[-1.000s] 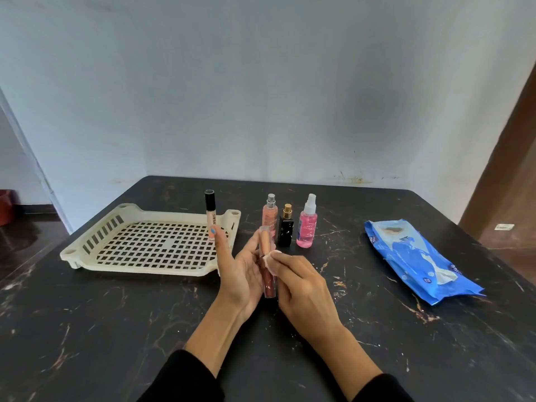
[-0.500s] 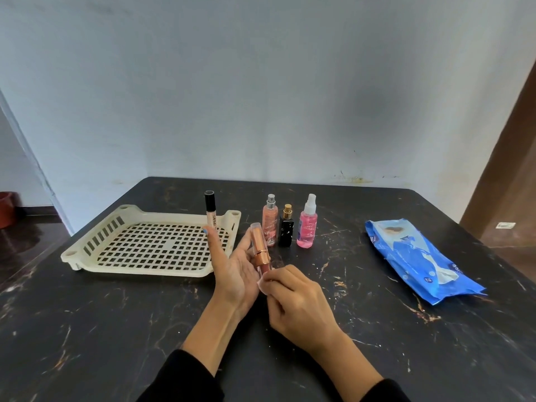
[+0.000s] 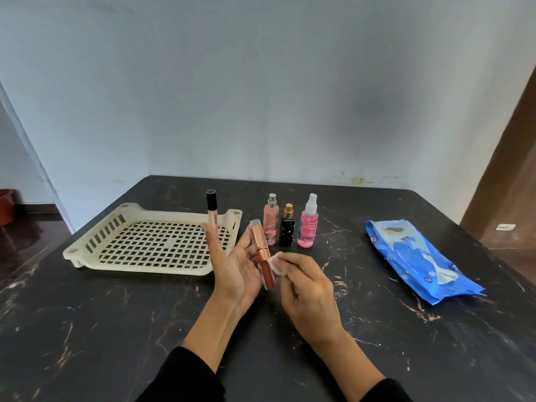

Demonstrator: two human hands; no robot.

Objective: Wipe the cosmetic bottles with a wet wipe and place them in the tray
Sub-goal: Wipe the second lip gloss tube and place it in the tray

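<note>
The left hand is held palm up above the table, its fingers mostly straight, with a copper-capped lip gloss tube lying along the palm and steadied by the thumb side; how firmly it is gripped is hard to tell. The right hand has its fingers curled, pinching a small white wet wipe against the tube's side. The lower end of the tube is partly hidden behind the wipe and fingers. The cream tray sits just left of the hands, a black-capped tube standing at its far rim. Three spray bottles stand in a row just beyond the hands. A blue wipes pack lies well to the right, near the table's edge.
</note>
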